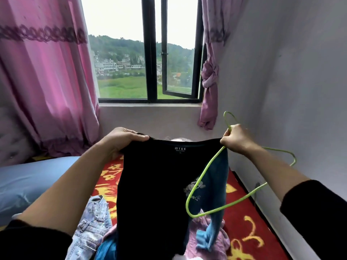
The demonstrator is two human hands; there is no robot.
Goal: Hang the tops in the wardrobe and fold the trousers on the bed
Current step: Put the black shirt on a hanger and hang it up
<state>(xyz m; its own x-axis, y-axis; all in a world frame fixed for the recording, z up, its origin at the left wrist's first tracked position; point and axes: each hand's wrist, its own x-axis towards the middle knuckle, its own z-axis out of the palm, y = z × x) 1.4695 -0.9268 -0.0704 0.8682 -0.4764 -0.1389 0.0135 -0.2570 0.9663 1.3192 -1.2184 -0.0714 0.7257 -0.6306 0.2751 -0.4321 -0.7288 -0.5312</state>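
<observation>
I hold a black top [152,188] up by its shoulders over the bed; a small label shows inside the collar. My left hand [122,138] grips the left shoulder. My right hand [236,138] pinches the right shoulder together with a green wire hanger [204,177], whose hook rises above the hand and whose frame hangs in front of the top. Pale blue jeans [92,226] lie on the bed at lower left. A blue garment [216,186] and a pink knitted piece [212,239] lie behind and under the top.
The bed has a red and yellow flowered cover [249,231] and a blue sheet [28,182] on the left. The white wall [291,91] runs close along the right. Ahead are a window [150,53] with one pane open and pink curtains [43,81]. No wardrobe is in view.
</observation>
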